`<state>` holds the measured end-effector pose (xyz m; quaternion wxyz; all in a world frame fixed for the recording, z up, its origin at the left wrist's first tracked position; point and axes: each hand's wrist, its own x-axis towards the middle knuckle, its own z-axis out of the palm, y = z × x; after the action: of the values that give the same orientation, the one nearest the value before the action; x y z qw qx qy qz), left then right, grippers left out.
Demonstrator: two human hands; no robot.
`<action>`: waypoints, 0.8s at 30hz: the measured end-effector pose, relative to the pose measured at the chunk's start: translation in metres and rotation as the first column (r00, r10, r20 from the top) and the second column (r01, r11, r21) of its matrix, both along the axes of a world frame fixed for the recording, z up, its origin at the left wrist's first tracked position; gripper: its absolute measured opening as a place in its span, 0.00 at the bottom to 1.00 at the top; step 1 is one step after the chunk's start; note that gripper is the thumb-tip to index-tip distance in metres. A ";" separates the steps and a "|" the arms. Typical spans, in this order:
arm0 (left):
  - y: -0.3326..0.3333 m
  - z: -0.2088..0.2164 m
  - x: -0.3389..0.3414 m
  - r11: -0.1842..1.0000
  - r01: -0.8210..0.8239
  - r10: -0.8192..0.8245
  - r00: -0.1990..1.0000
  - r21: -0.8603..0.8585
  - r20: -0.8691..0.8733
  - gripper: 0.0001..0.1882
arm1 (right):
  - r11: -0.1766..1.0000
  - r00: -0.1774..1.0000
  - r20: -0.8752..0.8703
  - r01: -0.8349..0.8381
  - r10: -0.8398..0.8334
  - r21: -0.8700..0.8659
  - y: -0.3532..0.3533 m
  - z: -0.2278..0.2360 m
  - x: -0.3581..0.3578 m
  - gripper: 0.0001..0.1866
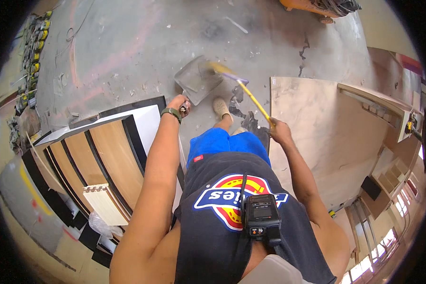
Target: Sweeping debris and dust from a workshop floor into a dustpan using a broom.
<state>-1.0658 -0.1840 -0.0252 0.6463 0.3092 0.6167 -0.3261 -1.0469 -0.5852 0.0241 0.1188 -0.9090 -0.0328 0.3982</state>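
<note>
My left hand [180, 105] is closed round the handle of a dark grey dustpan [192, 84], which lies low over the concrete floor ahead of my feet. A yellow-handled broom [253, 98] with a purple head is gripped in my right hand [281, 131]. Its yellow bristles, smeared by motion, reach over the right side of the dustpan. Dust or small debris seems to lie in the pan, too blurred to make out. One beige clog [220, 108] on my foot shows just below the pan.
Wooden panels with black edging [111, 146] stand close at my left. To my right is a large plywood sheet [312, 132]. An orange wheeled machine [312, 6] sits at the far right, and several yellow-and-black tools [35, 67] line the left side. Scraps and dust dot the concrete floor [142, 52].
</note>
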 end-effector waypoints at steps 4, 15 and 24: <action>0.020 -0.016 -0.023 0.999 -0.032 0.031 0.996 0.007 0.085 0.06 | 0.987 0.988 0.063 0.144 -0.139 -0.075 -0.035 -0.024 0.016 0.23; 0.027 -0.017 -0.005 0.995 -0.076 0.073 0.997 -0.062 -0.040 0.09 | 0.997 0.985 -0.158 -0.071 0.073 0.020 0.075 -0.088 0.035 0.21; 0.015 0.005 -0.057 0.987 -0.155 0.157 0.947 -0.032 0.278 0.09 | 0.969 0.975 -0.156 -0.120 0.156 0.216 0.015 -0.012 0.082 0.24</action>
<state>-1.1232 -0.1685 -0.0201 0.7523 0.2993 0.5399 -0.2300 -0.9646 -0.5698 0.0126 0.1861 -0.8496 -0.1265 0.4770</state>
